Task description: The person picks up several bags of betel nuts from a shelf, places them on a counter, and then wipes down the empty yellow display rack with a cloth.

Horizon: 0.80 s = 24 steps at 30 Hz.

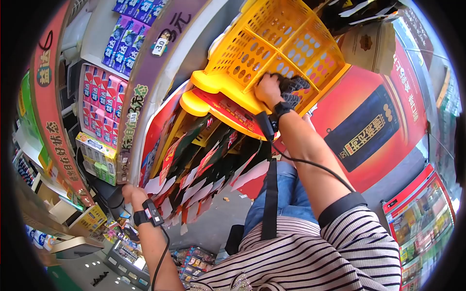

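My right hand [268, 90] reaches into a lower compartment of the yellow plastic basket rack [262, 34]. Its fingers are curled around a dark, black-and-grey patterned item [294, 85], whose kind I cannot make out. A similar dark item [291, 100] lies just below it. Low on the left, my left hand [134, 195] is beside the bottom corner of the gum shelf, fingers curled in; whether it grips anything is hidden. Gum boxes in pink [100, 99] and in yellow-green [97, 150] stand on the shelf above that hand.
Beneath the rack hang rows of dark and red packets [194, 167]. Behind my right arm stands a large red printed box [371, 126]. Blue and purple gum packs [124, 46] fill the upper shelf. A red-framed display case [420, 223] is at right. Cables run from both wrist devices.
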Tool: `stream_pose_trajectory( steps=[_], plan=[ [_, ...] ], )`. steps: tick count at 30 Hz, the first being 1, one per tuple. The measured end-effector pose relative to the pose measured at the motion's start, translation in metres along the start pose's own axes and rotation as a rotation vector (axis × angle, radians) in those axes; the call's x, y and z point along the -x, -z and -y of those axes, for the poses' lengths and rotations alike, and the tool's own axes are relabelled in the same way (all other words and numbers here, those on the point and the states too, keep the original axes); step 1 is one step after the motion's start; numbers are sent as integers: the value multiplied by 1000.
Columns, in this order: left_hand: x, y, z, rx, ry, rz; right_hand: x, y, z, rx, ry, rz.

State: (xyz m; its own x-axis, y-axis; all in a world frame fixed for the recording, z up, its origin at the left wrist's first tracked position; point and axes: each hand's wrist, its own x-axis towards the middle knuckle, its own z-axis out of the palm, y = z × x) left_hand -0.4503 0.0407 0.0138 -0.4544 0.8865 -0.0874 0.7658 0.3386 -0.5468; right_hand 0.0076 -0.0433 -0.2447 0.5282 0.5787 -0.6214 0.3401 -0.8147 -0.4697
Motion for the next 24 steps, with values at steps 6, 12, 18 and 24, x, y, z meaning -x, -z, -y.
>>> stream_pose_trajectory(
  steps=[6,12,18,24],
  plan=[
    [1,1,-3,-11,27,11,-30,6,-7,83,184,503],
    [0,3,-3,-48,61,16,-14,69,-26,-443,-59,1162],
    [-3,5,-8,-91,115,33,77,209,-78,-817,296,910],
    [38,45,-45,-130,136,22,109,203,-258,-812,-336,412]
  ],
)
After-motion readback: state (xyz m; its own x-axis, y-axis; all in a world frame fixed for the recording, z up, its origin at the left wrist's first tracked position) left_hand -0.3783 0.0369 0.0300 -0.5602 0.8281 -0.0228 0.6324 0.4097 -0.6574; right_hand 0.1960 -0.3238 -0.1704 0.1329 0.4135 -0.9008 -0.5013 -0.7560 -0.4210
